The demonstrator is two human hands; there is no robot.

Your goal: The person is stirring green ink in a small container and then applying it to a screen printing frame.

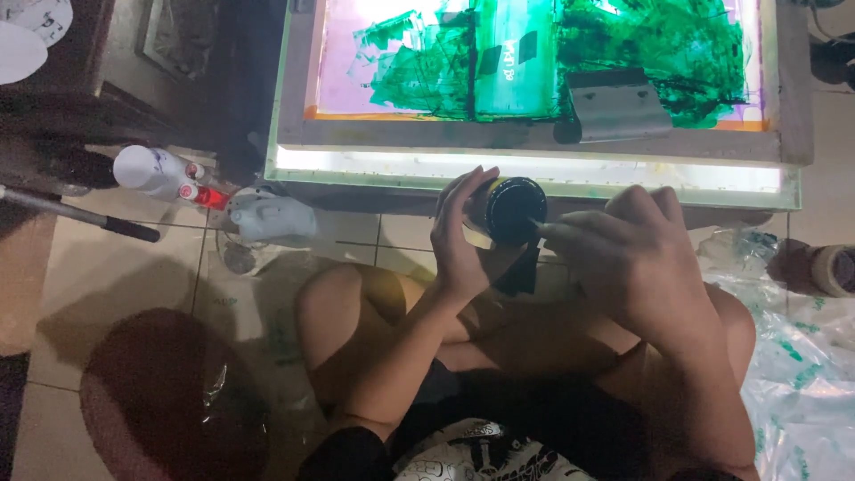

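Two hands at work: both meet at a small dark jar, held over the person's bare knees.
Far left floor: a white bottle (150, 170) lies on its side on the tiled floor (134, 276), with a small red-capped bottle (198, 191) just beside it.
Left of centre: a crumpled pale rag (272, 217) rests on the floor near those bottles.
Left hand (463, 236): its grip is wrapped round the side of the jar, fingers curled up along the jar's left edge.
Jar (514, 209): round, black on its upward face, held between the two hands, just below the near edge of the lit frame.
Right hand (637, 258): clenched on a thin pale stick (548, 228) whose tip touches the jar's top.
Above the hands: a lit printing screen frame (534, 142) smeared with green ink (427, 67) on a purple mesh.
On the screen: a grey squeegee (616, 105) lies flat, right of centre.
Right floor: crinkled clear plastic sheet (802, 356) with green smudges.
Far right: a roll of tape (833, 270) sits at the sheet's upper edge.
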